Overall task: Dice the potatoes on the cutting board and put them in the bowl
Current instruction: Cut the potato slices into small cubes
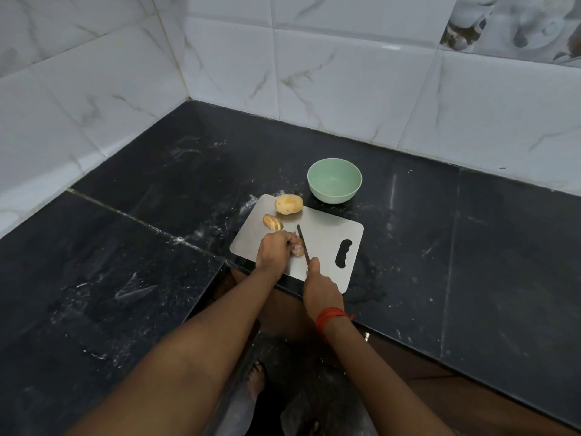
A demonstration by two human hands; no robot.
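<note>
A steel cutting board (330,237) lies on the black counter. On its far left corner rests a whole potato (288,204), and a smaller potato (272,222) sits just in front of it. My left hand (274,249) pins a potato piece (297,249) to the board, mostly hiding it. My right hand (319,286) grips a knife (303,245) whose dark blade lies against the right side of that piece. A light green bowl (334,180) stands empty just beyond the board.
The black counter (471,247) forms an L-shaped corner against white marble-pattern wall tiles (345,73). The board's near corner overhangs the counter edge. My foot (256,380) shows on the floor below.
</note>
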